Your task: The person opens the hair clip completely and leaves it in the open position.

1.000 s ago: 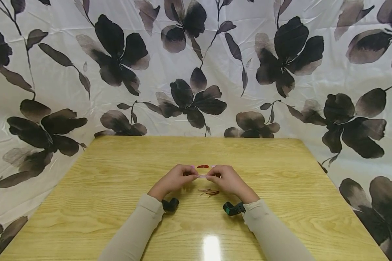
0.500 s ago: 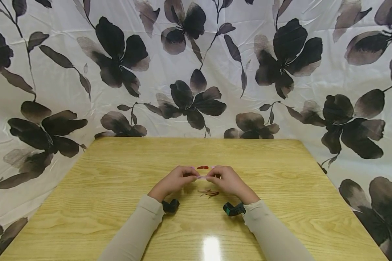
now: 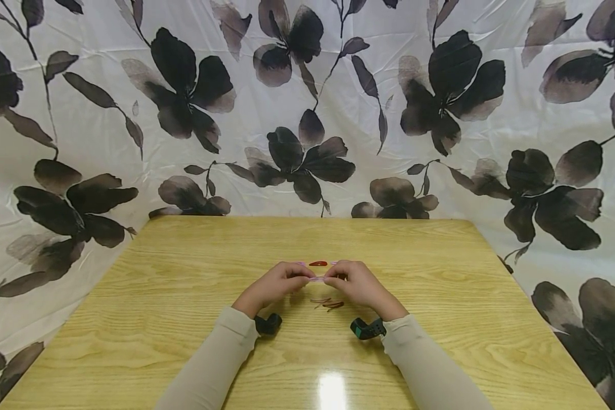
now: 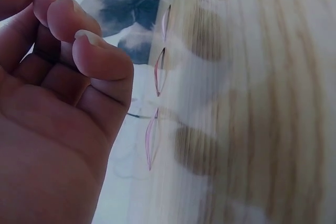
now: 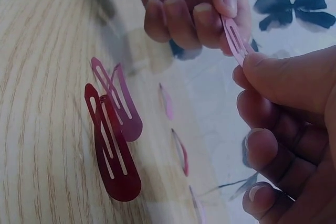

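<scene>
A pink snap hair clip (image 5: 236, 40) is stretched between both hands above the table. My left hand (image 3: 279, 283) pinches one end with thumb and index finger. The other end is pinched by my right hand (image 3: 359, 283), its remaining fingers loosely bent. In the right wrist view a dark red snap clip (image 5: 127, 184) and a mauve-pink snap clip (image 5: 134, 127) lie close together on the table, their prongs sprung apart. Beyond the hands, a red clip (image 3: 318, 263) lies in a row between a left pink clip (image 3: 300, 263) and a right pink clip (image 3: 333, 262), partly covered by my fingers.
The wooden table (image 3: 184, 256) reaches back to a floral cloth (image 3: 379, 68) hanging behind and at the sides. Black wrist bands with cameras, left camera (image 3: 269, 324) and right camera (image 3: 360, 328), sit near the table surface.
My hands stay almost in place, both pinching the pink hair clip. The left fingertips have shifted slightly right, and more of the left pink clip in the row shows. The head view tilts slightly.
</scene>
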The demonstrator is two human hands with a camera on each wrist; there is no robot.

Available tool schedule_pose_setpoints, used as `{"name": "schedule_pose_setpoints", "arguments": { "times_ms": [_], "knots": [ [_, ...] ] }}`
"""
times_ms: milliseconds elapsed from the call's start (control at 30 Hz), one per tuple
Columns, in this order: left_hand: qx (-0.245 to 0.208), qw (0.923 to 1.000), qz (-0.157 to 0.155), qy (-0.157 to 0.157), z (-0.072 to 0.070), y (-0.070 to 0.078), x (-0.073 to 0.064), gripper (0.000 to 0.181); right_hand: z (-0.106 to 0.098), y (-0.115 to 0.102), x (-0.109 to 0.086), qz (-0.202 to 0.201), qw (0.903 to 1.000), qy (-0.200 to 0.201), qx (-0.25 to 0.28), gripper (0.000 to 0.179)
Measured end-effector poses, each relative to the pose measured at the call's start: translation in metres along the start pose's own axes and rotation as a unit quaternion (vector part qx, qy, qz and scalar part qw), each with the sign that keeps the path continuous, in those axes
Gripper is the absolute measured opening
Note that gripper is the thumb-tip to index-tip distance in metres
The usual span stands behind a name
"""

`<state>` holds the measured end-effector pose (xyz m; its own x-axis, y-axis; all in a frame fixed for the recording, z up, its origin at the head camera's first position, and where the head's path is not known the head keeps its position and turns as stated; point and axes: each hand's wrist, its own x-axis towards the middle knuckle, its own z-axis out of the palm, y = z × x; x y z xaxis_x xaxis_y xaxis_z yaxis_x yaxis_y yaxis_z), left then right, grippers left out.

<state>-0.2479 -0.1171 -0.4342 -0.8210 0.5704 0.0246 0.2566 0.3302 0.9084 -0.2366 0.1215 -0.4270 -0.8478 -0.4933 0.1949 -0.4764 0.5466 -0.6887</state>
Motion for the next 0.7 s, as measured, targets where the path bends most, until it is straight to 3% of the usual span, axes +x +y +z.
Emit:
{"name": "schedule_pose_setpoints", "arguments": {
  "times_ms": [400, 700],
  "knots": [
    [-0.017, 0.9998, 0.004, -0.008, -0.0006, -0.0013, 0.0007, 0.025, -0.0013, 0.0009, -0.0007, 0.007, 0.9997, -0.012, 0.022, 0.018],
    [-0.017, 0.9996, -0.017, -0.011, -0.0001, 0.0024, -0.0004, 0.024, -0.0021, 0.0014, -0.0008, 0.014, 0.999, -0.018, 0.038, 0.017]
  ]
}}
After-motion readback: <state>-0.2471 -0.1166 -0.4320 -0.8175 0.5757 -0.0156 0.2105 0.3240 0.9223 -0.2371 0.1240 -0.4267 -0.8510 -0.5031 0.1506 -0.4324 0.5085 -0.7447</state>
